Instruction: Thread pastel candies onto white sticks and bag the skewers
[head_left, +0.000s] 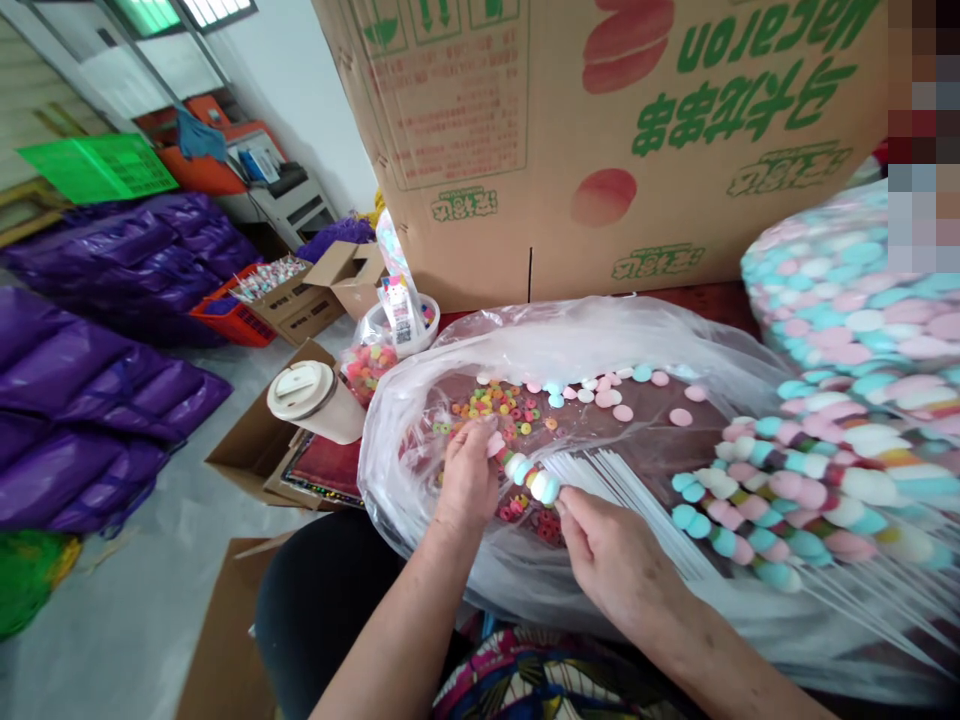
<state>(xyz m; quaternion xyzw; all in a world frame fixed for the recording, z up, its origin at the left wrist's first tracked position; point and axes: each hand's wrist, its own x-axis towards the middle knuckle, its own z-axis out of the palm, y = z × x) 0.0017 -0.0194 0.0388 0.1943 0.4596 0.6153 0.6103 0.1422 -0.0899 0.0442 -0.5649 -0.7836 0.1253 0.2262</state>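
A skewer of marshmallows and gummy rings (534, 476) stretches between my two hands over the plastic-lined table. My left hand (471, 472) is closed at its upper left end, with a pink marshmallow between the fingertips. At the lower right end, by a pale blue marshmallow, my right hand (611, 550) pinches the skewer; most of the stick is hidden by that hand. Yellow, green and orange gummy rings (499, 402) lie just beyond my left hand, and red gummy rings (549, 526) below the skewer. Loose marshmallow discs (607, 398) are scattered farther back. A bundle of white sticks (611, 480) lies beside my right hand.
Filled marshmallow skewers (780, 495) are piled at right, before a large bag of marshmallows (855, 290). A tall cardboard box (540, 220) stands behind the clear plastic sheet (525, 335). At left are a lidded cup (319, 405) and a bag of gummy rings (369, 368).
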